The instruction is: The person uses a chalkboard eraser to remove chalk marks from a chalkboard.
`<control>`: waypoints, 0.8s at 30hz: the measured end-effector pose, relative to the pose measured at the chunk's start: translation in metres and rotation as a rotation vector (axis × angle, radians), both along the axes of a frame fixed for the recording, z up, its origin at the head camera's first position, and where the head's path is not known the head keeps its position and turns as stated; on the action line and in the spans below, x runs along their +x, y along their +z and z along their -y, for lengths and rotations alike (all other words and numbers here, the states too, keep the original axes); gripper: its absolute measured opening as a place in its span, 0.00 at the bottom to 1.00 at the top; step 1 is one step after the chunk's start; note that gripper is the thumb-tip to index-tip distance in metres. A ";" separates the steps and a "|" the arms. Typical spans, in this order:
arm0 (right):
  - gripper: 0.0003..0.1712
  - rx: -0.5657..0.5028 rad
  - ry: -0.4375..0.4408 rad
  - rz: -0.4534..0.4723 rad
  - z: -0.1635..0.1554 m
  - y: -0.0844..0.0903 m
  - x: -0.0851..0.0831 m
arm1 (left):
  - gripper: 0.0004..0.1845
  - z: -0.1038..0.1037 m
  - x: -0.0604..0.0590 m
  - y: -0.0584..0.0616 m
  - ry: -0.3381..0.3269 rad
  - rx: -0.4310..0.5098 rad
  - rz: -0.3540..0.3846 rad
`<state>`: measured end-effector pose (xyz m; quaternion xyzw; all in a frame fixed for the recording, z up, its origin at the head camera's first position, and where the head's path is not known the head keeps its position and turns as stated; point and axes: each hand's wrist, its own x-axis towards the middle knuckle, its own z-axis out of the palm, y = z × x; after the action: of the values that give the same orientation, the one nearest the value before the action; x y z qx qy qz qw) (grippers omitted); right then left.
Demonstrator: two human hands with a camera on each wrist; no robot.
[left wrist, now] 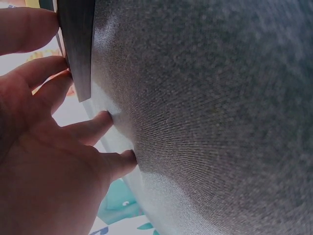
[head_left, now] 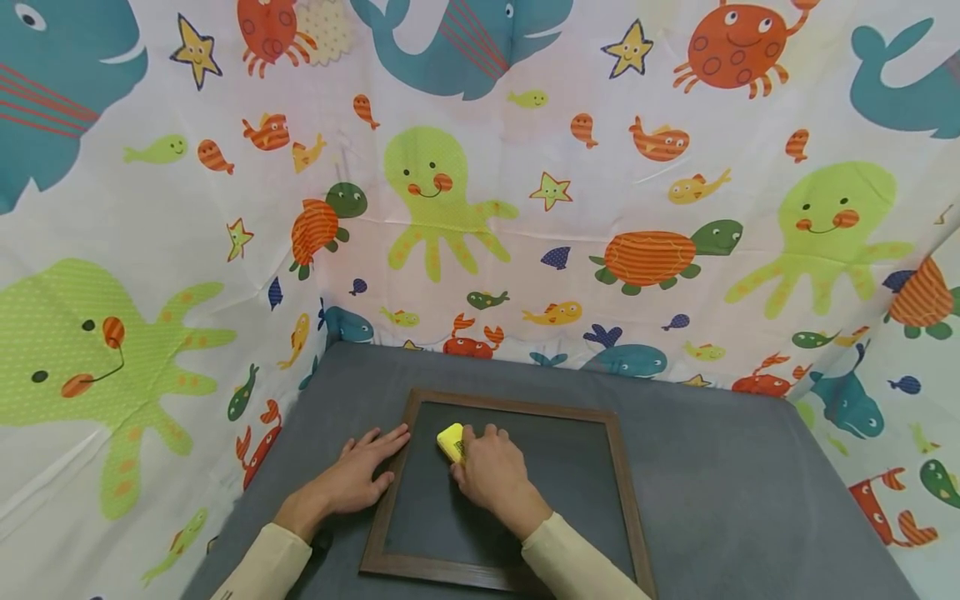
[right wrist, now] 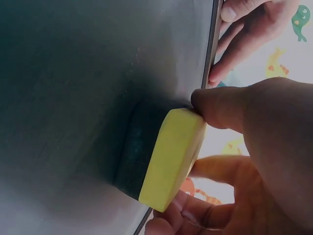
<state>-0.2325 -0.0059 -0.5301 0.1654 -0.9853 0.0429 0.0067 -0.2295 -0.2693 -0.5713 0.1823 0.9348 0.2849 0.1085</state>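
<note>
A chalkboard [head_left: 555, 467] in a brown wooden frame lies flat on the grey-covered table. My right hand [head_left: 497, 475] grips a yellow board eraser [head_left: 450, 442] over the upper left part of the board. In the right wrist view the eraser [right wrist: 171, 156] shows a yellow back and a dark felt side against the board, with thumb and fingers around its edges. A few faint pale specks show on the board nearby. My left hand [head_left: 352, 479] rests at the left side of the frame, fingers spread, some fingertips touching the frame edge [left wrist: 78, 54] and others on the table cloth.
Grey cloth [head_left: 735, 492] covers the table around the board. A white curtain [head_left: 540, 250] printed with sea animals stands along the back and both sides of the table.
</note>
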 end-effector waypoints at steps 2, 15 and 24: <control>0.37 0.019 0.036 -0.003 0.000 0.002 0.000 | 0.36 0.001 0.000 0.000 -0.002 0.004 0.001; 0.35 0.146 0.207 0.034 -0.004 0.008 0.006 | 0.37 0.000 -0.001 -0.001 -0.005 -0.003 0.006; 0.41 0.146 0.266 0.104 -0.016 0.014 0.010 | 0.36 0.000 0.000 0.000 -0.007 -0.005 0.016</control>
<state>-0.2227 0.0105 -0.5165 0.2922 -0.9542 -0.0197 -0.0618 -0.2298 -0.2689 -0.5710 0.1829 0.9340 0.2837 0.1173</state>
